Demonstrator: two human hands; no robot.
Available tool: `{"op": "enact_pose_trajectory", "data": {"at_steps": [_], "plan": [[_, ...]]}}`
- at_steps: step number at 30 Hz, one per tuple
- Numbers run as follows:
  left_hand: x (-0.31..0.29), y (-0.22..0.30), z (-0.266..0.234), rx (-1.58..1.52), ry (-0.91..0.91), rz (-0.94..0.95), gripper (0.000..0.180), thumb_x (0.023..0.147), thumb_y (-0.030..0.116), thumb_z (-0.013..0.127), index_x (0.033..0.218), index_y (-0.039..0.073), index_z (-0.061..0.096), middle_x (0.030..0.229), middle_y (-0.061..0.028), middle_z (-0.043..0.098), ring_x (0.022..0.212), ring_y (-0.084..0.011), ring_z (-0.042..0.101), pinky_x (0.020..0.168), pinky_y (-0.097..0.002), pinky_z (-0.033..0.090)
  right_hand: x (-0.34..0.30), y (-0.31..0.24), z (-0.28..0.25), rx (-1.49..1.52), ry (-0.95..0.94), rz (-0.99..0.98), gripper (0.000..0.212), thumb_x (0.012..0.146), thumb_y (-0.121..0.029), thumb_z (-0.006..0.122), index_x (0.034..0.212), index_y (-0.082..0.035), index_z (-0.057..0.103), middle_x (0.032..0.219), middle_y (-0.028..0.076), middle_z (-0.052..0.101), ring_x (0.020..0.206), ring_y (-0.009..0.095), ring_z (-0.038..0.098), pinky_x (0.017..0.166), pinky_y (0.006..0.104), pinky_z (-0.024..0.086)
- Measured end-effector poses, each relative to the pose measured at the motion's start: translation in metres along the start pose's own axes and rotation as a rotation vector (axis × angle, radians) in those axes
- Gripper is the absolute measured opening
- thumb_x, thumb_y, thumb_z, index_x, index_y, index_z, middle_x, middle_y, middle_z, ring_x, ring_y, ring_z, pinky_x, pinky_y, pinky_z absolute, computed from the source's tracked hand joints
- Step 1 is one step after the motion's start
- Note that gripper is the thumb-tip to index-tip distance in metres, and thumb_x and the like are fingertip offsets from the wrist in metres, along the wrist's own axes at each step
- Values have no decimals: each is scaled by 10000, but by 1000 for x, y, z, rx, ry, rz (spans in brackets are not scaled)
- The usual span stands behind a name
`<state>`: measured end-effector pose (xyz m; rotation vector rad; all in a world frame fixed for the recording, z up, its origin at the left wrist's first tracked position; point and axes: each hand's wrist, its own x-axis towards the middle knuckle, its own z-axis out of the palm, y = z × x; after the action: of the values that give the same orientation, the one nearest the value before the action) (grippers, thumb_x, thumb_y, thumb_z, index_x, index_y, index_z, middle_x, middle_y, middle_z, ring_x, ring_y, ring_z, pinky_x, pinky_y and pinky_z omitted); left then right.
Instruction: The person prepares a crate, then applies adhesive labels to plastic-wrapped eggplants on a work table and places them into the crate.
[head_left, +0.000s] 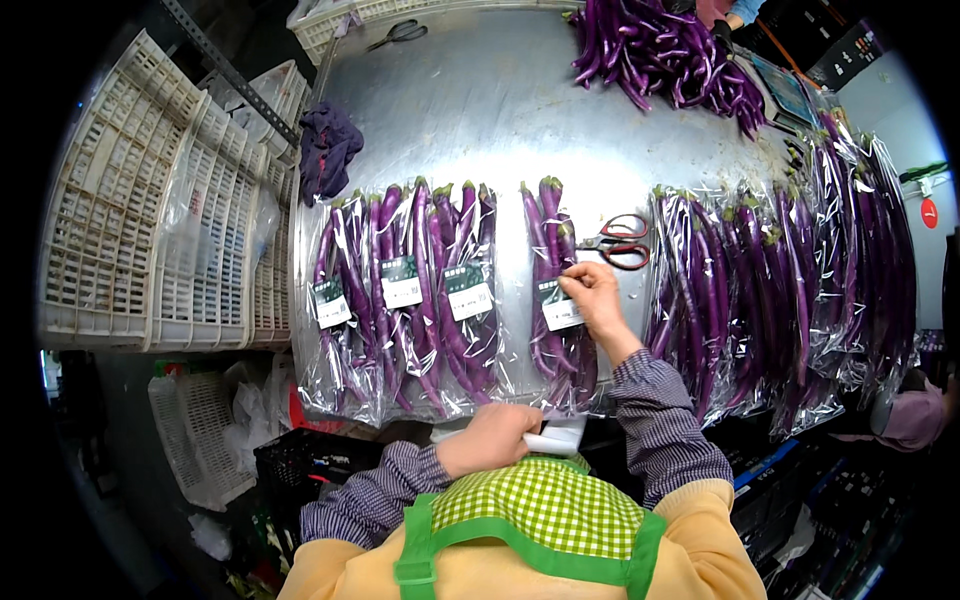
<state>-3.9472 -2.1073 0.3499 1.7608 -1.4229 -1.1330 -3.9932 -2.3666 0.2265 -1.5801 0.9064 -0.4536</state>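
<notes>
My right hand (594,300) pinches the upper corner of a dark green and white label (560,309), which lies on a clear bag of long purple eggplants (549,225) in front of me. Close to my body, my left hand (495,438) is closed around white label paper (556,438) at the table's near edge. To the left lie several bagged eggplants (428,240) side by side, with similar labels on them. Red-handled scissors (622,241) rest just beyond my right hand. More bagged eggplants (735,300) without visible labels fill the right side.
The metal table (450,110) carries a loose eggplant pile (665,50) at the far right, beside another person's gloved hand (722,35). Dark scissors (398,34) lie far left, above a dark cloth (328,150). White plastic crates (150,210) stand along the left side.
</notes>
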Motion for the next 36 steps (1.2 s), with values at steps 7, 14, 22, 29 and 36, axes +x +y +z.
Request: {"op": "enact_pose_trajectory", "data": {"at_steps": [7, 14, 22, 29, 36], "plan": [[12, -4, -12, -123, 350, 371, 202, 693, 87, 758, 698, 52, 559, 655, -96, 546, 598, -295, 582, 528, -391, 448, 55, -35, -28, -537, 66, -299, 650, 800, -173, 731, 1384, -58, 469, 1229, 225, 561, 1137, 330, 565, 944, 436, 468], [21, -9, 0, -278, 383, 472, 270, 761, 117, 750, 677, 43, 505, 621, -110, 456, 546, -290, 509, 503, -388, 385, 71, -55, -70, -1342, -259, -436, 422, 767, -171, 697, 1156, -64, 573, 1085, 201, 553, 1032, 392, 513, 888, 496, 428], [15, -28, -3, -466, 357, 409, 132, 830, 74, 724, 811, -2, 618, 804, -98, 606, 696, -225, 623, 610, -318, 488, 51, -78, -63, -1476, -335, -332, 582, 698, -306, 704, 1174, 3, 573, 1035, 231, 601, 983, 389, 571, 851, 477, 456], [4, -35, -4, -681, 364, 272, 336, 845, 15, 657, 1181, 1, 642, 1079, -133, 665, 967, -207, 659, 814, -309, 537, 116, -148, -85, -1601, -29, -393, 385, 594, -180, 669, 896, 37, 569, 797, 212, 645, 762, 372, 661, 691, 451, 535], [4, -52, -1, -545, 203, 385, 269, 827, -16, 585, 1082, 8, 667, 928, -121, 699, 783, -207, 698, 702, -292, 548, 183, -209, 68, -1385, -220, -744, 380, 625, -137, 759, 943, -47, 569, 895, 151, 618, 834, 327, 638, 706, 417, 519]]}}
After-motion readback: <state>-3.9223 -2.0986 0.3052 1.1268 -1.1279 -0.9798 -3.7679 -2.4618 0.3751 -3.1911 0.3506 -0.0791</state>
